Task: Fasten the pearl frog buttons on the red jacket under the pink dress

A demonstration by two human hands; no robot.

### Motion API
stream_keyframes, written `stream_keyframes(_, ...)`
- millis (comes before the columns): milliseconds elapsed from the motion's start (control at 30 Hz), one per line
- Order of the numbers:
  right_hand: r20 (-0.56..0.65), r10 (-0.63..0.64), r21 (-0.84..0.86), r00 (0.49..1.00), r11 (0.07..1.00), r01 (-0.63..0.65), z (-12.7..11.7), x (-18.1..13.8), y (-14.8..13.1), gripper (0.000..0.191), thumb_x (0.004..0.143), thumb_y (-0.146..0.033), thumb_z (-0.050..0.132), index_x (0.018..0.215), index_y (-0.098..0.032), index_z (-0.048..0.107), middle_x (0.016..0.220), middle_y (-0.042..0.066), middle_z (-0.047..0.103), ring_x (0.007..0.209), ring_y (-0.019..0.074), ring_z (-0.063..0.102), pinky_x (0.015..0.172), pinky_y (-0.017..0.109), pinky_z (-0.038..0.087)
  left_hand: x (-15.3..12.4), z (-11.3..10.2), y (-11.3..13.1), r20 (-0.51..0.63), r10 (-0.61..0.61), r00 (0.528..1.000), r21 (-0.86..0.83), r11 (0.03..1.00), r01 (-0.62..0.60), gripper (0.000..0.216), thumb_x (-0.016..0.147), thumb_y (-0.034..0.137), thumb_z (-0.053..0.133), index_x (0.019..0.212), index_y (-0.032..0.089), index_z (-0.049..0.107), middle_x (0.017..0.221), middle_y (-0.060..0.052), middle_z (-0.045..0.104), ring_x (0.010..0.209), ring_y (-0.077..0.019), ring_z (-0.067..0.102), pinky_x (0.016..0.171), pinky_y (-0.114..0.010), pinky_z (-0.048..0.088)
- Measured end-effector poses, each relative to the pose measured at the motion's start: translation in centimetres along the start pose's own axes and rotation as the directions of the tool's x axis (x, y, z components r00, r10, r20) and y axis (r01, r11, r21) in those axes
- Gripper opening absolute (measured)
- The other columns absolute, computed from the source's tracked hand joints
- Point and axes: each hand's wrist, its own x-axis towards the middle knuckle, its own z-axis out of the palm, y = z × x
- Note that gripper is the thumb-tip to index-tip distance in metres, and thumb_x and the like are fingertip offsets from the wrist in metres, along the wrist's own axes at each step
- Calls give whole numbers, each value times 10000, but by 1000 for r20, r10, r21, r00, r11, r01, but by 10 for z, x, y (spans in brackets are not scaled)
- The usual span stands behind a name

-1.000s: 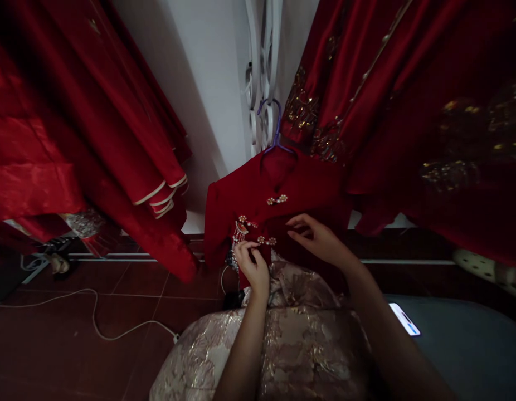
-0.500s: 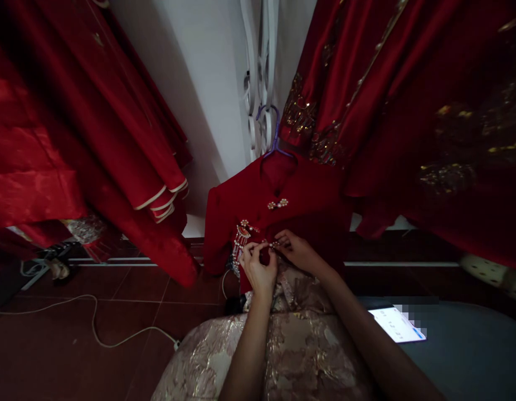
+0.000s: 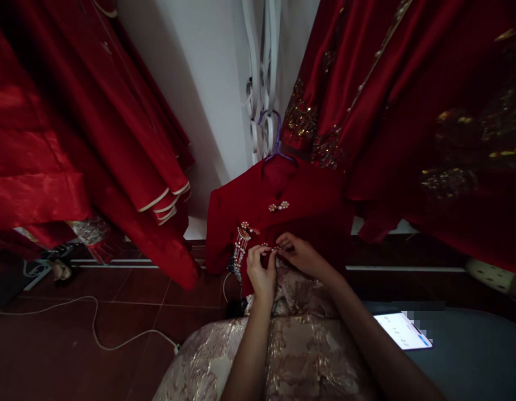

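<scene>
A small red jacket [image 3: 308,203] hangs on a purple hanger [image 3: 275,146] against the white wall. Its front has pearl clasps: one upper clasp [image 3: 278,206] is fastened, and a beaded tassel [image 3: 240,245] dangles at its left side. My left hand [image 3: 261,270] and my right hand [image 3: 297,255] meet at the lower clasp [image 3: 271,247], both pinching it with their fingertips. The fingers mostly hide the clasp. A pale gold brocade skirt [image 3: 283,345] spreads below the jacket, under my forearms.
Long red robes [image 3: 95,139] hang at the left, gold-embroidered red gowns [image 3: 408,111] at the right. A lit phone [image 3: 402,329] lies on a grey surface [image 3: 471,351] at the lower right. A white cable [image 3: 95,328] runs over the dark red floor tiles.
My right hand has come in from the right and joined my left hand at the lower clasp. Both hands now pinch it together.
</scene>
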Motion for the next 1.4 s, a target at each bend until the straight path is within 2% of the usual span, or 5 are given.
stream_keyframes(433,10,-8,15,1000,1000,8,1,-2,-8,221,698,-151,509,912,-204,499,782,17,627,718,135,614,663,261,490,-1,-1,-2,29,15,999,-99,995,-12,124,784,236,544,691,184,607,819,-50,602,822,-150,576,783,-286,444)
stream_keyframes(600,-6,-2,18,1000,1000,2,-4,-1,-11,146,692,-220,549,833,-202,515,748,9,618,700,134,596,646,250,478,1,0,1,49,-100,994,-221,969,108,202,725,288,612,884,165,599,765,-34,611,731,-134,584,746,-270,466)
stream_keyframes(800,100,-72,33,992,997,69,-28,-7,-35,72,739,-202,463,771,-195,527,683,-18,575,631,109,534,602,215,426,23,0,-6,-2,-327,945,-405,864,299,347,822,406,471,1024,153,595,783,-49,640,679,-118,592,676,-245,472)
stream_keyframes(1033,167,-74,18,983,997,72,-35,-12,-45,96,756,-209,432,684,-195,494,620,-29,550,585,107,500,577,212,399,46,2,-15,59,-525,849,-517,712,476,447,738,538,532,829,116,647,657,-24,624,545,-92,531,567,-221,425)
stream_keyframes(1400,230,-95,21,969,996,92,-36,-13,-48,93,751,-202,437,696,-192,511,635,-22,562,596,107,499,574,210,390,53,0,-16,103,-542,834,-692,564,452,409,646,427,683,912,121,632,836,-52,664,678,-90,578,668,-216,428)
